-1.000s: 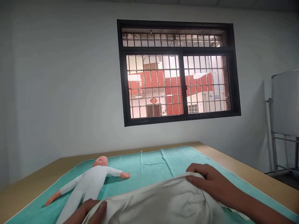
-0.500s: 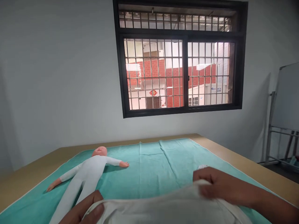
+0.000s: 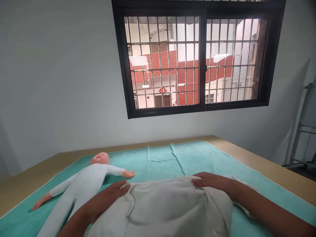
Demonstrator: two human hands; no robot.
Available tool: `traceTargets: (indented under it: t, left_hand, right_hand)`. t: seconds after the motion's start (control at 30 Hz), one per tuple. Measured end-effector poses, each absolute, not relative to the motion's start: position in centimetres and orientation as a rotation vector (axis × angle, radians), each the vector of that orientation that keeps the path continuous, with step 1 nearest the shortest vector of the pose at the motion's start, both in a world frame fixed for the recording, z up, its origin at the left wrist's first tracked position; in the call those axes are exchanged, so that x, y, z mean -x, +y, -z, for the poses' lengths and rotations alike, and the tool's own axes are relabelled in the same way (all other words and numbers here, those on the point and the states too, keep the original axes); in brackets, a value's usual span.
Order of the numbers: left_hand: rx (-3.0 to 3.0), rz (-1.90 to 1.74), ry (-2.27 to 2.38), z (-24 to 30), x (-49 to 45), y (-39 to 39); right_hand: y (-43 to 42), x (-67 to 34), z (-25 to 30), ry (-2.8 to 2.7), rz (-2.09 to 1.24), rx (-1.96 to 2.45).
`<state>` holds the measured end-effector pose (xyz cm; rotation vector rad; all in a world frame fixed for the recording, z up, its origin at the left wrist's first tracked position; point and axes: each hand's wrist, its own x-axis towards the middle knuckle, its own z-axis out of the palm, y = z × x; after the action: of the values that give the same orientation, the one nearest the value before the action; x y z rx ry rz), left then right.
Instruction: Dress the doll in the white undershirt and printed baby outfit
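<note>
A white cloth (image 3: 168,210) lies bunched on the teal sheet (image 3: 158,161) in front of me. My left hand (image 3: 108,196) rests on the cloth's far left edge, fingers curled over it. My right hand (image 3: 212,181) grips the far right edge, fingers folded onto the fabric. A baby doll (image 3: 81,184) in a white suit lies on its back to the left, arms spread, its near arm close to my left hand.
The sheet covers a wooden table (image 3: 266,168) against a pale wall. A barred window (image 3: 195,56) is ahead. A metal stand (image 3: 302,131) is at the right edge.
Both hands moved the cloth forward across the sheet, so more of it shows. My left hand came up beside the doll's arm. The view tilted down slightly.
</note>
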<state>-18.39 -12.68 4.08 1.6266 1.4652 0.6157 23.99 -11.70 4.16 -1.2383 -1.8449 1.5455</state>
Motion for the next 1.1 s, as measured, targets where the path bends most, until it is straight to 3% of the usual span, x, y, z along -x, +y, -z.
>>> traceTargets:
  t: [0.07,0.17,0.3,0.43,0.63,0.73,0.87,1.0,1.1]
  left_hand:
    - [-1.757,-0.482,1.441,-2.3,17.8,-8.2]
    - [-2.032,-0.359,1.791,2.0,16.9,-2.3]
    - [-2.027,-0.334,2.132,6.7,15.8,1.7]
    - [-2.151,-0.382,2.443,7.8,15.0,2.0]
    - [-2.439,-0.615,2.481,6.7,13.0,1.0]
    - [-2.61,-0.73,2.265,6.5,10.1,-0.7]
    - [-2.809,-0.668,1.566,7.4,5.6,-4.1]
    - [-3.087,-0.495,0.965,10.3,3.7,-5.2]
    - [-3.335,-0.631,0.816,12.3,3.8,-4.0]
  right_hand:
    - [-7.6,-24.0,-2.6,-1.935,-1.514,1.315]
    - [-1.4,-24.2,0.9,-2.005,-1.322,1.47]
    - [4.2,-23.9,6.2,-1.949,-0.652,1.609]
    - [5.8,-23.6,8.8,-1.885,-0.137,1.617]
    - [6.3,-23.5,10.3,-1.938,-0.119,1.514]
    - [6.7,-23.7,10.6,-1.95,-0.168,1.488]
    - [5.7,-23.0,7.7,-2.044,-0.018,1.414]
    - [0.9,-19.9,3.5,-2.149,0.049,1.286]
    - [-3.7,-18.3,3.6,-2.305,0.023,1.228]
